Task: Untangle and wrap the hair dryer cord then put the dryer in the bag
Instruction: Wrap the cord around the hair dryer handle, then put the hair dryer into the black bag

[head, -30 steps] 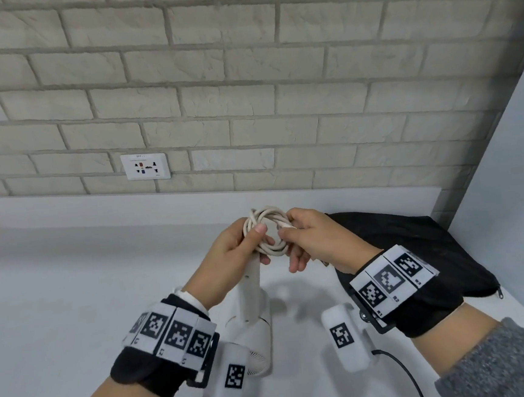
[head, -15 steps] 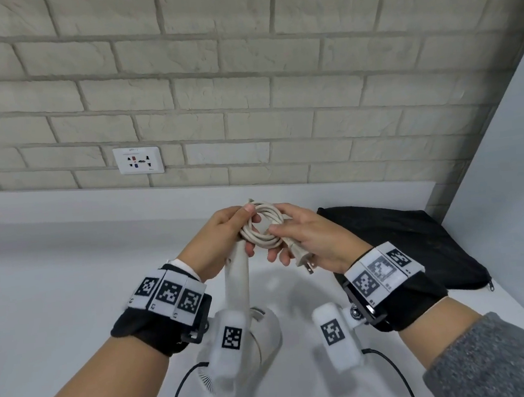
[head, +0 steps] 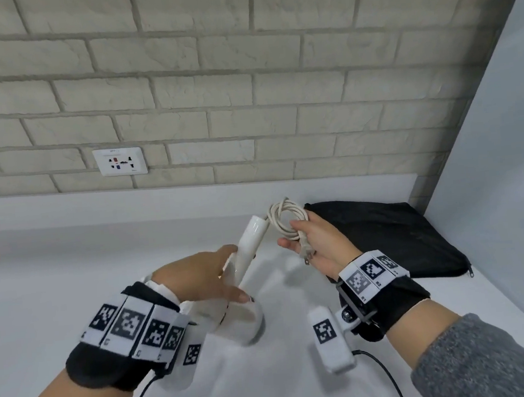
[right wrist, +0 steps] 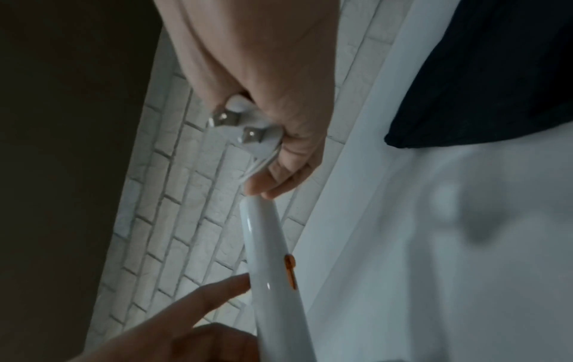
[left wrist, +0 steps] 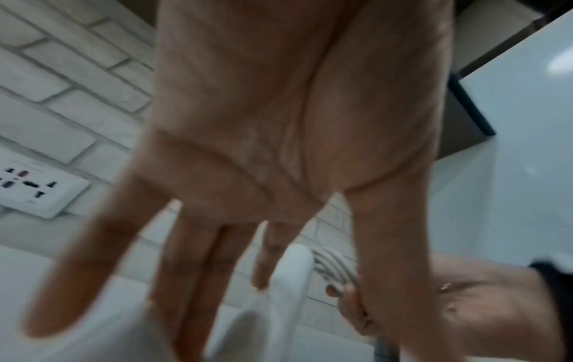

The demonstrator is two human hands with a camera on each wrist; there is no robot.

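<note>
The white hair dryer (head: 250,242) stands tilted over the counter, handle pointing up and away, head (head: 247,321) low near my left wrist. My left hand (head: 209,277) lies against it where handle meets head, fingers straight and spread (left wrist: 192,269). My right hand (head: 313,241) grips the coiled cream cord (head: 288,219) at the handle's tip, and the plug (head: 306,253) sticks out below the fingers. In the right wrist view the plug prongs (right wrist: 245,128) and the handle's orange switch (right wrist: 290,270) show. The black bag (head: 387,238) lies flat just right of my right hand.
A white wall socket (head: 120,161) sits in the brick wall behind. A grey side panel (head: 503,152) closes the right side behind the bag. The white counter (head: 70,272) stretches to the left.
My left hand let go of the cord coil and slid down the handle to the dryer's body, fingers now straight. My right hand kept the coil and carried it right, toward the bag.
</note>
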